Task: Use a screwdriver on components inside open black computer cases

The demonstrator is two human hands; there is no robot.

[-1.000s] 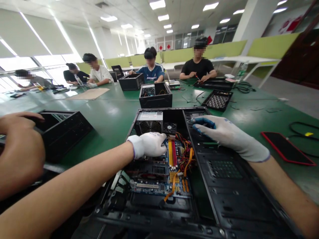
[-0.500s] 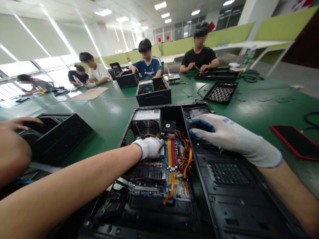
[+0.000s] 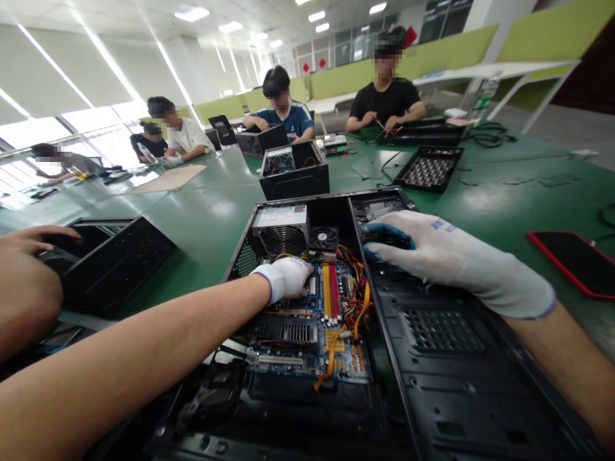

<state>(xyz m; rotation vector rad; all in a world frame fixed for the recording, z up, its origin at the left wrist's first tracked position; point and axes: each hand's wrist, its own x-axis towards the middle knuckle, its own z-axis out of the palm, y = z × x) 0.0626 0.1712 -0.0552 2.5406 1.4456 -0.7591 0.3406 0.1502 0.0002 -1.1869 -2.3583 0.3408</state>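
A black computer case (image 3: 331, 406) lies opened before me, with a blue motherboard (image 3: 283, 362) inside. My left hand (image 3: 289, 279), in a white glove, reaches down at the CPU socket (image 3: 312, 286). Its fingers are bent together, and whatever they hold is hidden. In a white glove with blue fingertips, my right hand (image 3: 427, 253) hovers over or rests on the case's black side section (image 3: 444, 378); contact is unclear. Thumb and fingers stay apart with nothing visible between them. A power supply (image 3: 280, 227) and a small black fan (image 3: 323, 239) sit beyond my left hand.
Loose coloured cables (image 3: 354, 298) run beside the yellow and red memory slots. A neighbour's arm (image 3: 26, 275) reaches into another black case (image 3: 113, 269) at left. A red-edged black panel (image 3: 574, 262) lies at right. Several people sit across the green table (image 3: 211, 211).
My view has shifted slightly. Both my hands stay nearly in place. Across the table, the person in blue has tilted and shifted a black case.
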